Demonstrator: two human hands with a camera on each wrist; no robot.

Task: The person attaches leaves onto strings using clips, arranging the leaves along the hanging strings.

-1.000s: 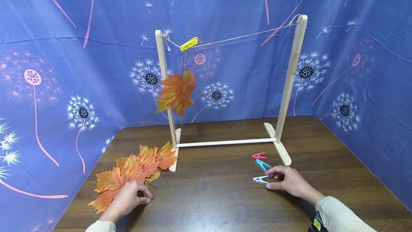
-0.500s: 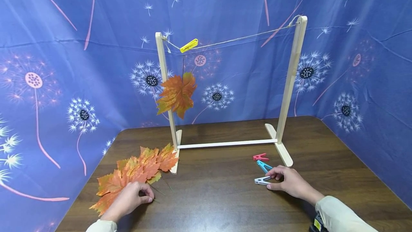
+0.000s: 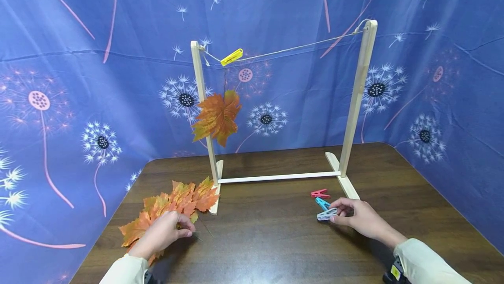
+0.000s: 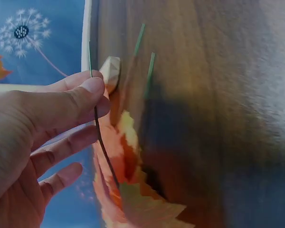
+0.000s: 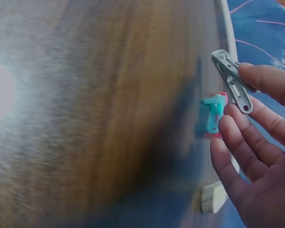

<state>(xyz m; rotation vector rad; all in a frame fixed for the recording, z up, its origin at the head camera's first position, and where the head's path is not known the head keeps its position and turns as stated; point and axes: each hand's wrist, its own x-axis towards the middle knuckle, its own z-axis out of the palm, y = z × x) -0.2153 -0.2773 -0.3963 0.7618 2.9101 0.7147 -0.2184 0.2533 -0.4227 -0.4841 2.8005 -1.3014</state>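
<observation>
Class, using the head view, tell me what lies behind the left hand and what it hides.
Behind the left hand, orange leaves show on both sides, with brown table around them. The hand covers part of them, so leaves there cannot be counted.

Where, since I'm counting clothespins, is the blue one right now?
In the head view, the blue clothespin lies on the table right of centre, between the red clothespin and the grey clothespin in the right hand.
</observation>
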